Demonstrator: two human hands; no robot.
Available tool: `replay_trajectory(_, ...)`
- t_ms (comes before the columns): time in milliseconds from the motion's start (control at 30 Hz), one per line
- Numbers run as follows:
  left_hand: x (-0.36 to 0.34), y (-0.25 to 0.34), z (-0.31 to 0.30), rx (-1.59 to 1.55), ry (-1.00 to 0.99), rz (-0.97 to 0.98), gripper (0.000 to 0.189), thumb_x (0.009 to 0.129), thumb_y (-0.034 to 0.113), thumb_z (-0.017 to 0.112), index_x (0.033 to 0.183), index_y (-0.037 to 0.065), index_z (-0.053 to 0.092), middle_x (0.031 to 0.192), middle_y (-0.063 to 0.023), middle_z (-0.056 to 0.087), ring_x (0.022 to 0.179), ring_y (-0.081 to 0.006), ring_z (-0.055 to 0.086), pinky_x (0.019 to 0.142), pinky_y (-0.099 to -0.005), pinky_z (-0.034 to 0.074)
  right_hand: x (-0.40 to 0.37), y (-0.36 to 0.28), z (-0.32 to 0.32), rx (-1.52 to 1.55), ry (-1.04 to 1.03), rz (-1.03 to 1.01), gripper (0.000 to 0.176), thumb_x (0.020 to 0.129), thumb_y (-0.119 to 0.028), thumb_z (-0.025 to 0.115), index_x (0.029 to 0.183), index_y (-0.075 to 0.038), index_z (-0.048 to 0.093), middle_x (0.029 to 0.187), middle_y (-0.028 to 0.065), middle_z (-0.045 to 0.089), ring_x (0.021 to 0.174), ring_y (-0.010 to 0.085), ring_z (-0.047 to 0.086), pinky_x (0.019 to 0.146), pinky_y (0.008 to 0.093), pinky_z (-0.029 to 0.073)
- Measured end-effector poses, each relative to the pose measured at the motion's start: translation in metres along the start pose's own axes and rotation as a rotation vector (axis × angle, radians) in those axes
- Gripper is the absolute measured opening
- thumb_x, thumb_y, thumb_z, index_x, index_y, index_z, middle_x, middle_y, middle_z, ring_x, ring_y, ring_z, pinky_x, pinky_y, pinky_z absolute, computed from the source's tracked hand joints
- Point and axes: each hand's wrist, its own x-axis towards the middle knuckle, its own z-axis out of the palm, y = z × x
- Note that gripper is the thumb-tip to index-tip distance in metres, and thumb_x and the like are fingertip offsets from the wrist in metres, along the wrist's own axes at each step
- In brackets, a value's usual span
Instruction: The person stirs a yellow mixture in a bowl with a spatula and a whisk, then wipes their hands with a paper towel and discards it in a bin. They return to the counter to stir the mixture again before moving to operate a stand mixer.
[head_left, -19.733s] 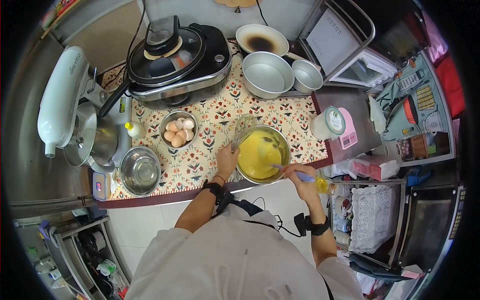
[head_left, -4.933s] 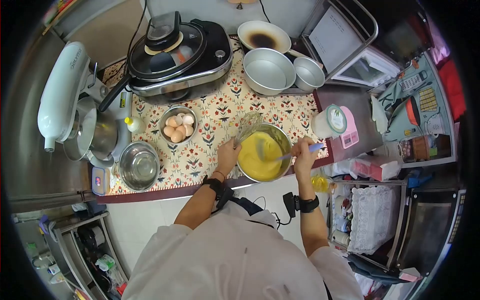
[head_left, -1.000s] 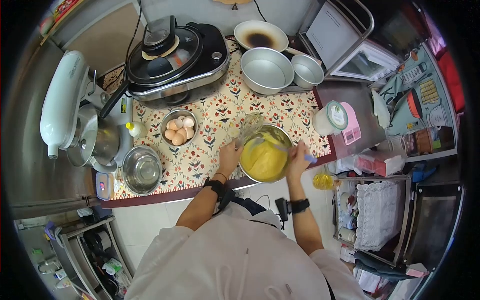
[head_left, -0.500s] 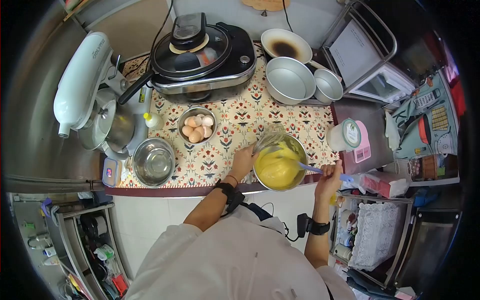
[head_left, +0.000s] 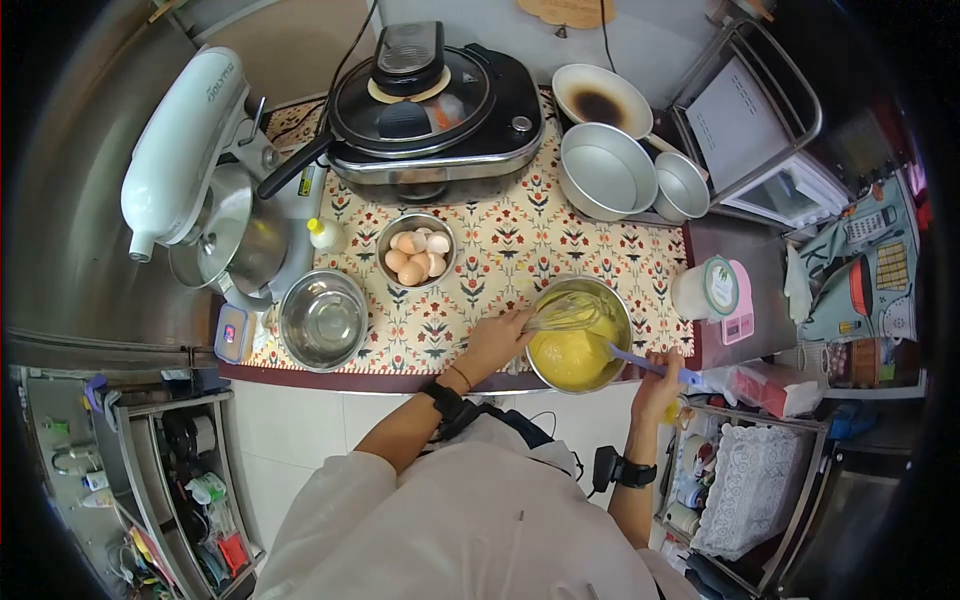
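Observation:
A steel mixing bowl [head_left: 623, 318] with yellow batter [head_left: 572, 358] stands at the front edge of the counter. My left hand [head_left: 497, 343] is closed round the handle of a wire whisk [head_left: 568, 312], whose wires lie across the bowl, smeared with batter. On the right, my right hand [head_left: 657, 383] grips the purple handle of a spatula [head_left: 634, 358]; its head is down in the batter and hidden there. Left of the bowl is a small steel bowl of eggshells [head_left: 416, 254], and farther left another steel bowl [head_left: 324, 320] with a little clear liquid.
A stand mixer [head_left: 190, 140] with its steel bowl stands at left. Behind are an electric pan [head_left: 430, 110] with a glass lid and two round cake tins [head_left: 606, 170]. A lidded tub [head_left: 706, 289] sits by a pink scale [head_left: 740, 310] at right. A yellow-capped bottle [head_left: 325, 234] stands near the mixer.
The whisk has come down across the bowl, its wires now over the batter. The spatula has shifted toward the bowl's right side. The whole view has moved slightly.

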Motion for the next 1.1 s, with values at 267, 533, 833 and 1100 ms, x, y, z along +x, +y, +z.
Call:
replay_trajectory(267,-0.003,0.001,-0.004,-0.112,-0.077,-0.063,0.039,0.079,0.029,0.058,0.113,0.011,0.052,0.089,-0.0111,0.063,0.071,-0.0276,0.061,0.059,-0.0373,0.049,-0.002,-0.015,-0.011,-0.786,-0.109,-0.02,0.031,0.088,-0.026,0.051,0.081,0.003,0.06,0.073,0.0078,0.057,0.063,0.0124,0.051,0.064,0.0266,0.046)
replay_trajectory(533,0.004,-0.006,0.003,-0.22,-0.059,-0.089,0.035,0.079,0.027,0.059,0.108,0.008,0.053,0.088,-0.0137,0.063,0.076,-0.0299,0.061,0.065,-0.0382,0.049,-0.014,-0.056,-0.003,-0.709,-0.128,-0.076,0.038,0.089,-0.029,0.05,0.084,0.007,0.062,0.071,0.0103,0.061,0.056,0.0126,0.056,0.051,0.023,0.048)
replay_trajectory(833,0.014,-0.007,-0.003,-0.3,-0.153,-0.232,0.035,0.078,0.022,0.059,0.107,0.005,0.05,0.09,-0.0186,0.062,0.08,-0.0344,0.06,0.07,-0.0415,0.047,-0.003,-0.016,-0.035,-0.598,-0.033,-0.121,0.033,0.089,-0.026,0.051,0.092,0.005,0.059,0.081,0.0116,0.061,0.062,0.0158,0.059,0.057,0.0256,0.052)
replay_trajectory(1100,0.017,-0.006,0.025,-0.313,0.051,-0.121,0.028,0.08,0.017,0.057,0.099,-0.002,0.051,0.078,-0.0224,0.06,0.067,-0.0361,0.058,0.059,-0.0407,0.046,0.013,0.024,-0.03,-0.367,-0.114,0.08,0.03,0.089,-0.021,0.049,0.096,0.007,0.058,0.09,0.0124,0.062,0.07,0.0168,0.06,0.063,0.0254,0.051)
